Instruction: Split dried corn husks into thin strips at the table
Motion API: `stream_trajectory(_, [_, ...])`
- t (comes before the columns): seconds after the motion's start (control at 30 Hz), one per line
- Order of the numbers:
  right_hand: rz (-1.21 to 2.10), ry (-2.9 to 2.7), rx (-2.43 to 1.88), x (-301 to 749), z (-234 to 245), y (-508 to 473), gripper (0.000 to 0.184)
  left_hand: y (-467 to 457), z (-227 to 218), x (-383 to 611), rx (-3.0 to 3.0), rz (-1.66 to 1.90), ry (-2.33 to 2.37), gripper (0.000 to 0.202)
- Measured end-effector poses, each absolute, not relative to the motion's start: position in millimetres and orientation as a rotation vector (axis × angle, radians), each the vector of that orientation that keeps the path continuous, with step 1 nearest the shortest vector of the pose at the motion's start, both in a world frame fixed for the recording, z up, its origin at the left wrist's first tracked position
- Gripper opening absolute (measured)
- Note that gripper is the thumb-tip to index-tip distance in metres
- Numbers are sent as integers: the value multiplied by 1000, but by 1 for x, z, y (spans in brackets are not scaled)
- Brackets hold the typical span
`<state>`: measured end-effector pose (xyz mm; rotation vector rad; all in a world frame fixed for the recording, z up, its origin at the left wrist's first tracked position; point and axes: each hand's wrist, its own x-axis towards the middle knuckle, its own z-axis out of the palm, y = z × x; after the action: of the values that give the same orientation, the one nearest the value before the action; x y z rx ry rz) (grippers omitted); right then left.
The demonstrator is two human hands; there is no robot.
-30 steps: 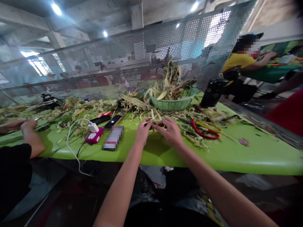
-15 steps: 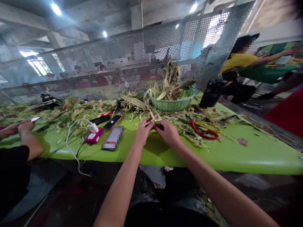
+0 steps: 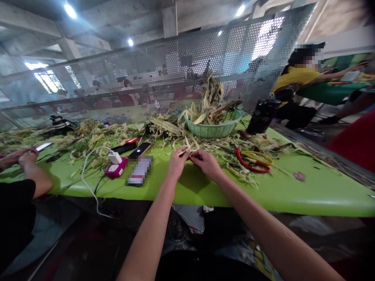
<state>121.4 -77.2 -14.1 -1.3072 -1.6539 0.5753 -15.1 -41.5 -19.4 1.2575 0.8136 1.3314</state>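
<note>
Between my two hands is a small piece of pale dried husk strips [image 3: 188, 145], with thin ends sticking up and out. My left hand [image 3: 177, 160] pinches it from the left, thumb and fingers closed. From the right, my right hand [image 3: 205, 160] grips it with bent fingertips, close to the left ones. Both hands are just above the green tabletop [image 3: 193, 191]. Scissors with red and yellow handles [image 3: 254, 160] lie to the right of my right hand. Behind the hands stands a green plastic basket [image 3: 212, 130] heaped with dried husks [image 3: 212, 99].
A phone [image 3: 140, 171], a second dark phone [image 3: 140, 150] and a magenta socket block [image 3: 115, 168] with a white cable lie left of my hands. Husk scraps [image 3: 111, 136] spread along the back. A dark container [image 3: 262, 116] stands at right. A co-worker's hands [image 3: 27, 156] hold a phone at far left.
My hands stay in nearly the same place, with small finger shifts on the husk strips. The co-worker's hands at the left have moved slightly, and more of their phone shows.
</note>
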Motion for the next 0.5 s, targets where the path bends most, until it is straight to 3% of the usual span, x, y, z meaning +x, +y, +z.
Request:
stream_trajectory(0.27, [592,-1696,-1278,120,-12,-79,19,-42,-19,-17,1149,1329,801,43])
stream_trajectory(0.5, [587,-1717,-1253,119,-11,-80,15,-39,-19,-18,1125,1351,835,35])
